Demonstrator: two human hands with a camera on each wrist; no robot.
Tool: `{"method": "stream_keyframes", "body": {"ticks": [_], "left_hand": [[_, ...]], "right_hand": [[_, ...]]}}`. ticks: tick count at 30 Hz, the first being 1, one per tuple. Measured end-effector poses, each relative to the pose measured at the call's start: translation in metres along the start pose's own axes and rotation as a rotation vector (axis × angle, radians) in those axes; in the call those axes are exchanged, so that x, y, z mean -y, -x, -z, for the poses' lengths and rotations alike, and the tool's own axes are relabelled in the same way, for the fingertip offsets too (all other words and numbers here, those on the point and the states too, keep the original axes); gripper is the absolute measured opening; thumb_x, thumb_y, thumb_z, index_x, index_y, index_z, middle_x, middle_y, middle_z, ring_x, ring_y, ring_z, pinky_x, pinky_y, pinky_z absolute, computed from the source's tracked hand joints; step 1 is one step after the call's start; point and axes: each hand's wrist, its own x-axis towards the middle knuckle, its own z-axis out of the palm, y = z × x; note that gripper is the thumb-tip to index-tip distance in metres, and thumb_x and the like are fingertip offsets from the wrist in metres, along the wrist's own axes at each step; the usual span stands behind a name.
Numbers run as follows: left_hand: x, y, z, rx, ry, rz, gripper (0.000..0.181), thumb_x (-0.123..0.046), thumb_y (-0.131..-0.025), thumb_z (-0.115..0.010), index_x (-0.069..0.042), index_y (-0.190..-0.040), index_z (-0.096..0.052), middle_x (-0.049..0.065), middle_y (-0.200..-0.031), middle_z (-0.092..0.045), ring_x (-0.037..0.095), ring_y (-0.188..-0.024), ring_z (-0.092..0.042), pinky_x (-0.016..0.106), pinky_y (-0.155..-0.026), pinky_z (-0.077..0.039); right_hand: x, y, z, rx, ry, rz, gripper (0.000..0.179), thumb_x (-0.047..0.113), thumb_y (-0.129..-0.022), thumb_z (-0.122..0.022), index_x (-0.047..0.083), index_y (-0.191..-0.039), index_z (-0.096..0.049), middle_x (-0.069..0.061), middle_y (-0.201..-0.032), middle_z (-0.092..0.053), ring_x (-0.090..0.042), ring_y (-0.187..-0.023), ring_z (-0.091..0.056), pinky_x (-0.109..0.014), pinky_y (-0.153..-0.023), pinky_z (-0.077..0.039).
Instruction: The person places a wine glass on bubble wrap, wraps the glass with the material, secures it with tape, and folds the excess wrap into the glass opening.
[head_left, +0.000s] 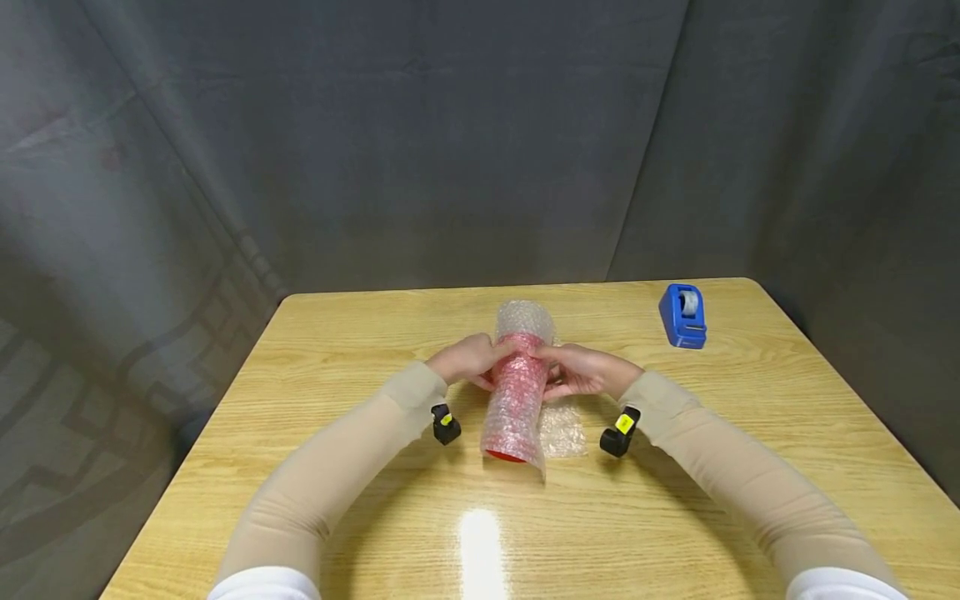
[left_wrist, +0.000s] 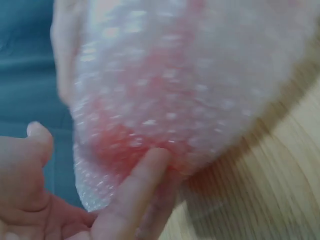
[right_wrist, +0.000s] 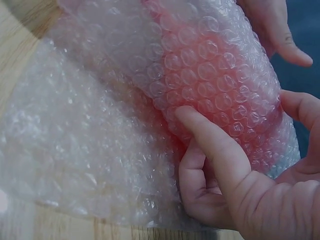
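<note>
A red cylindrical object point(head_left: 506, 456) shows at the near end of a roll of bubble wrap point(head_left: 516, 404), lying lengthwise away from me on the table. My left hand point(head_left: 468, 358) holds the roll's left side, thumb toward the top; in the left wrist view its fingers point(left_wrist: 132, 192) lie against the wrap low down. From the right, my right hand point(head_left: 585, 371) grips it, its index finger point(right_wrist: 210, 135) pressing the bubbles and other fingers curled beneath. A loose flap of bubble wrap point(right_wrist: 85, 135) spreads flat from under the roll on the right.
A blue tape dispenser point(head_left: 683, 317) with a roll of clear tape stands at the table's back right. The wooden table point(head_left: 360, 333) ends at grey curtains point(head_left: 450, 167) behind and at both sides. Black wrist cameras point(head_left: 446, 425) hang below both wrists.
</note>
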Motion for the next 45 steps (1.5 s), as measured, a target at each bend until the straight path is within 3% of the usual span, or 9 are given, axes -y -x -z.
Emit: {"method": "stream_keyframes", "body": {"ticks": [3,6,14,22,26,33,39,45], "left_hand": [[0.002,-0.001,0.006,0.053,0.089,0.03,0.051,-0.039,-0.103,-0.042,0.01,-0.105,-0.057,0.011,-0.085,-0.06,0.016,-0.069,-0.062,0.033,-0.075,-0.06],[0.005,-0.002,0.011,0.082,0.172,0.052,0.048,-0.034,-0.103,-0.045,0.012,-0.105,-0.059,0.012,-0.085,-0.063,0.016,-0.068,-0.064,0.031,-0.074,-0.06],[0.014,-0.005,0.009,0.051,0.279,0.053,0.032,-0.025,-0.096,-0.06,0.001,-0.079,-0.063,0.006,-0.075,-0.062,0.014,-0.063,-0.064,0.028,-0.071,-0.06],[0.014,-0.006,0.005,-0.007,0.204,0.081,0.037,-0.029,-0.093,-0.065,-0.005,-0.067,-0.055,0.004,-0.068,-0.056,0.013,-0.059,-0.058,0.033,-0.072,-0.06],[0.013,-0.005,0.006,-0.007,0.149,0.083,0.036,-0.031,-0.093,-0.064,-0.002,-0.073,-0.059,0.005,-0.072,-0.06,0.016,-0.064,-0.06,0.036,-0.076,-0.06],[0.012,-0.004,0.007,0.025,0.169,0.069,0.034,-0.027,-0.095,-0.062,0.007,-0.091,-0.066,0.007,-0.078,-0.066,0.014,-0.069,-0.065,0.034,-0.075,-0.06],[0.011,-0.003,0.011,0.037,0.149,0.072,0.03,-0.024,-0.095,-0.061,0.005,-0.087,-0.064,0.007,-0.078,-0.064,0.015,-0.07,-0.065,0.033,-0.075,-0.06],[0.009,-0.002,0.015,0.045,0.114,0.093,0.029,-0.023,-0.095,-0.061,0.005,-0.09,-0.063,0.008,-0.078,-0.062,0.016,-0.067,-0.061,0.033,-0.076,-0.06]], "right_hand": [[-0.001,-0.001,0.0,-0.01,-0.007,-0.006,0.052,0.028,-0.102,-0.041,-0.008,-0.137,-0.024,-0.021,-0.108,-0.047,-0.023,-0.081,-0.064,-0.027,-0.074,-0.059],[-0.001,-0.001,0.0,-0.013,-0.01,-0.008,0.053,0.027,-0.102,-0.041,-0.008,-0.137,-0.023,-0.021,-0.109,-0.046,-0.023,-0.081,-0.064,-0.027,-0.074,-0.059],[0.0,0.0,-0.002,-0.01,-0.008,-0.007,0.059,0.029,-0.101,-0.041,-0.009,-0.14,-0.019,-0.022,-0.11,-0.045,-0.022,-0.082,-0.063,-0.026,-0.075,-0.059],[-0.002,-0.001,0.0,-0.013,-0.006,-0.001,0.055,0.027,-0.102,-0.04,-0.009,-0.139,-0.021,-0.021,-0.107,-0.047,-0.022,-0.08,-0.064,-0.026,-0.072,-0.059],[-0.004,-0.001,0.002,-0.013,-0.003,0.004,0.057,0.028,-0.101,-0.043,-0.009,-0.138,-0.022,-0.021,-0.108,-0.047,-0.023,-0.082,-0.064,-0.027,-0.076,-0.058],[-0.005,0.002,0.003,0.053,-0.021,0.04,0.073,0.037,-0.092,-0.062,-0.01,-0.133,-0.026,-0.02,-0.107,-0.049,-0.023,-0.087,-0.064,-0.028,-0.081,-0.057],[-0.005,-0.002,-0.003,-0.008,-0.048,0.01,0.065,0.029,-0.1,-0.046,-0.009,-0.143,-0.015,-0.025,-0.117,-0.045,-0.025,-0.089,-0.063,-0.03,-0.083,-0.057],[-0.005,-0.004,-0.008,-0.014,-0.072,0.007,0.053,0.025,-0.102,-0.041,-0.008,-0.139,-0.022,-0.022,-0.114,-0.045,-0.024,-0.089,-0.063,-0.03,-0.081,-0.058]]}}
